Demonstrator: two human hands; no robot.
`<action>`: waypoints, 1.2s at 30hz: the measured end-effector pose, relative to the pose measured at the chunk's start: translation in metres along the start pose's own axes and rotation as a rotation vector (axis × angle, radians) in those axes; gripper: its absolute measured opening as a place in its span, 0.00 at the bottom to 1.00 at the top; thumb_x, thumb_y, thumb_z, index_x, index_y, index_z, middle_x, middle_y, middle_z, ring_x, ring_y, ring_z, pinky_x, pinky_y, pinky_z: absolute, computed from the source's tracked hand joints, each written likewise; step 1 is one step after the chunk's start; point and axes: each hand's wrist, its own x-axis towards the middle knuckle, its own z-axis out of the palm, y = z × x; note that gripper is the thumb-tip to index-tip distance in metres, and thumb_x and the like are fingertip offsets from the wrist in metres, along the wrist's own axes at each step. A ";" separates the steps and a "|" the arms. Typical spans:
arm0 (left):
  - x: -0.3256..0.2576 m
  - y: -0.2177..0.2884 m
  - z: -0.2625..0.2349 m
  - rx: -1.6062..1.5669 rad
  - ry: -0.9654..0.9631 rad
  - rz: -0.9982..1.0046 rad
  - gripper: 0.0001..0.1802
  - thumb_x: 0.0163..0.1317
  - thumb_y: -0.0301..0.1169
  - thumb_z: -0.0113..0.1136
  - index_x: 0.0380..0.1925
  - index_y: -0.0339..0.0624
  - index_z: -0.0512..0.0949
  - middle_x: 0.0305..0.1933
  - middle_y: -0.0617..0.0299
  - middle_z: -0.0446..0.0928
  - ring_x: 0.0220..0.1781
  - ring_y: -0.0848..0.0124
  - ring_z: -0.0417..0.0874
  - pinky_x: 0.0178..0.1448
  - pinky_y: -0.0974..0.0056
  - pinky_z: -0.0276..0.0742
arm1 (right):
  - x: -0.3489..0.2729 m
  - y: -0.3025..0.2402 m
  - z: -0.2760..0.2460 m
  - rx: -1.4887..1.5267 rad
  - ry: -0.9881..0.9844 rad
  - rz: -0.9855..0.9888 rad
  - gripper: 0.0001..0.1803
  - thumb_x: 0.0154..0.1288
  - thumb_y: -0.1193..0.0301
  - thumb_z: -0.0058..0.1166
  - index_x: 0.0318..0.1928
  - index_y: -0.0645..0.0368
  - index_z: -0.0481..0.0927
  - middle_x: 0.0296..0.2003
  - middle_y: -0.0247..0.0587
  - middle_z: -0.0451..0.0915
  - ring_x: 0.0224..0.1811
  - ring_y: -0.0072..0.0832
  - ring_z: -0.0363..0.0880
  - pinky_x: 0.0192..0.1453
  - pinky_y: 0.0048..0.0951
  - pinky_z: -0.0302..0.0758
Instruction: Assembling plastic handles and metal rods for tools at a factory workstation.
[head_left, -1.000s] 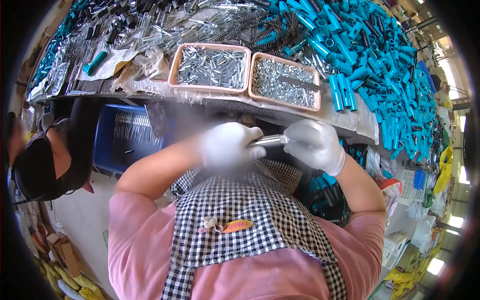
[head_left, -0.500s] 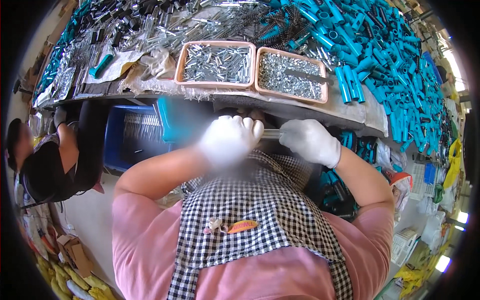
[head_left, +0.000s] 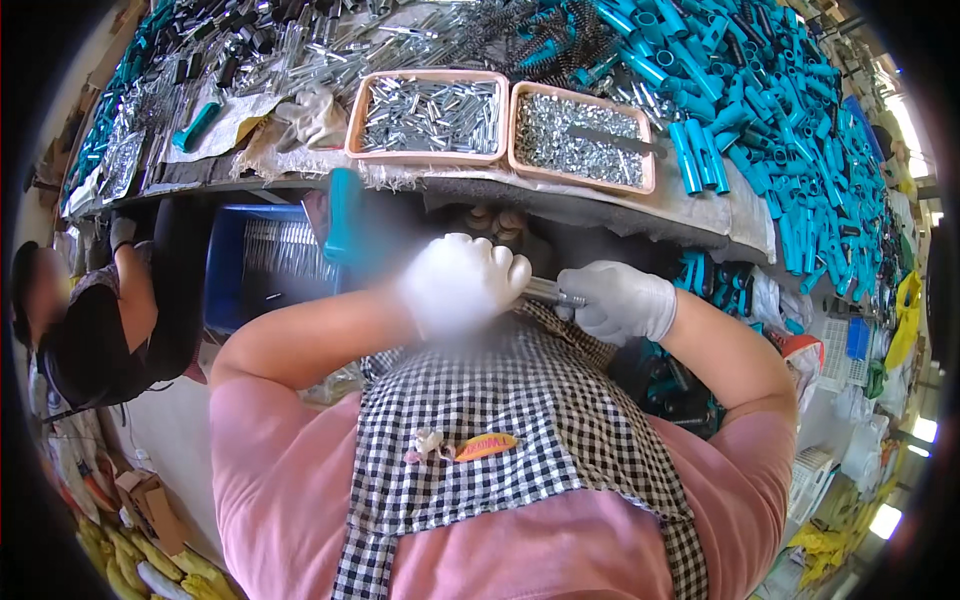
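Note:
Both my hands wear white gloves and are closed in front of my chest, just off the table edge. A thin metal rod [head_left: 543, 291] spans the gap between them. My left hand [head_left: 465, 285] is wrapped round its left end. My right hand [head_left: 622, 300] grips its right end, where a ridged metal tip shows by the fingers. Beyond my left hand, a teal part [head_left: 343, 215] sticks up, blurred; whether it joins the rod is hidden.
On the table ahead stand two pink trays, one of metal pins [head_left: 430, 115] and one of small metal parts [head_left: 580, 140]. Teal tubes [head_left: 735, 110] pile up at right. A blue bin [head_left: 225, 270] sits below at left, near another person [head_left: 95, 320].
The teal part has turned more upright and moved up. My right hand has shifted slightly down, its grip changed, and the rod now slants down to the right.

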 end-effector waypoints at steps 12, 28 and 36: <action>0.002 -0.023 0.001 -0.566 -0.286 -0.138 0.25 0.62 0.47 0.64 0.47 0.36 0.81 0.34 0.43 0.83 0.37 0.46 0.85 0.44 0.51 0.81 | -0.014 -0.021 0.009 -1.059 0.438 -0.510 0.19 0.56 0.60 0.66 0.41 0.58 0.78 0.26 0.43 0.81 0.29 0.47 0.82 0.35 0.47 0.77; 0.000 -0.006 0.015 0.248 0.147 0.078 0.10 0.56 0.37 0.61 0.30 0.45 0.74 0.24 0.63 0.75 0.26 0.66 0.83 0.25 0.59 0.77 | -0.005 -0.026 -0.017 0.596 -0.278 0.290 0.15 0.76 0.59 0.47 0.37 0.55 0.77 0.17 0.21 0.60 0.16 0.13 0.57 0.17 0.21 0.54; 0.005 -0.017 0.020 -0.207 0.011 0.122 0.16 0.65 0.43 0.61 0.33 0.39 0.77 0.24 0.61 0.77 0.23 0.65 0.83 0.25 0.63 0.77 | -0.004 -0.006 0.005 -0.894 0.373 -0.595 0.13 0.62 0.63 0.59 0.39 0.59 0.78 0.16 0.39 0.72 0.21 0.39 0.78 0.25 0.41 0.74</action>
